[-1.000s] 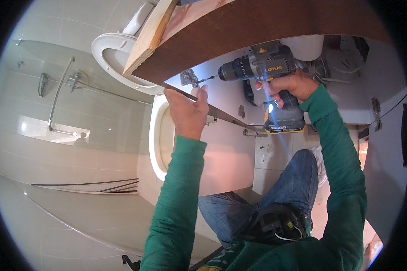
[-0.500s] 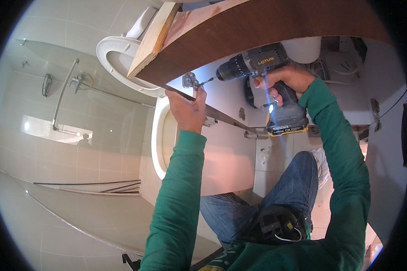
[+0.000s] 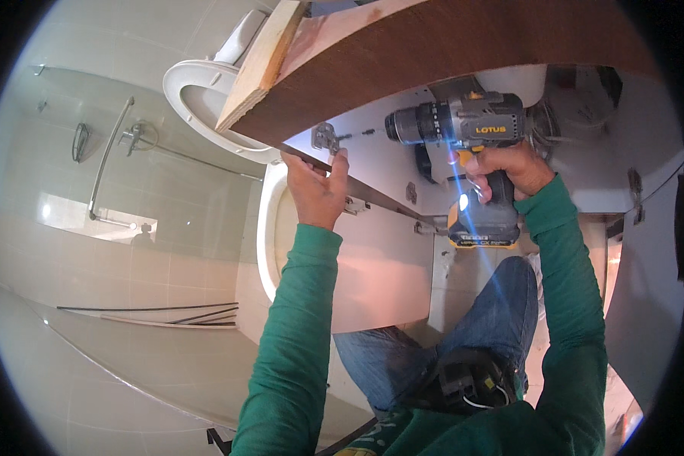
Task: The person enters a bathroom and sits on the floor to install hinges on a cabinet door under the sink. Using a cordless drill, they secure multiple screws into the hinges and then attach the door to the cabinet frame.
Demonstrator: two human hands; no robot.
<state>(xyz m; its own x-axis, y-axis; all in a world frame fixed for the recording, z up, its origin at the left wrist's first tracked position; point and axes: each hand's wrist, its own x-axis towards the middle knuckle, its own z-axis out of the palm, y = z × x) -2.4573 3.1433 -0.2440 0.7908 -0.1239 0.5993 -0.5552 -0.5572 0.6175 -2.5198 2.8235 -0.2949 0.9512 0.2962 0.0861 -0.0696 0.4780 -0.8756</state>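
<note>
My right hand (image 3: 513, 171) is wrapped round the grip of a black and grey cordless drill (image 3: 490, 121), a finger by its yellow trigger. The drill's lamp is lit and its chuck points left. My left hand (image 3: 317, 190) is closed at the front edge of the cabinet, its thumb and fingers on a metal cabinet hinge (image 3: 325, 139) and the dark board edge beside it. A thin dark bit or screw (image 3: 357, 134) sticks out from the hinge towards the chuck, with a gap between them. Whether the hinge is fastened is hidden.
Above my hands runs a curved brown countertop front (image 3: 433, 57) with a raw wood batten (image 3: 262, 64). A pale cabinet door (image 3: 384, 266) hangs below. To the left stand a toilet (image 3: 270, 251) with its lid raised and a glass shower screen (image 3: 197, 152). Thin rods (image 3: 152, 313) lie farther left.
My right hand has drawn the drill to the right, away from the hinge, so the chuck stands apart from the thin dark piece. My left hand has stayed at the hinge.
</note>
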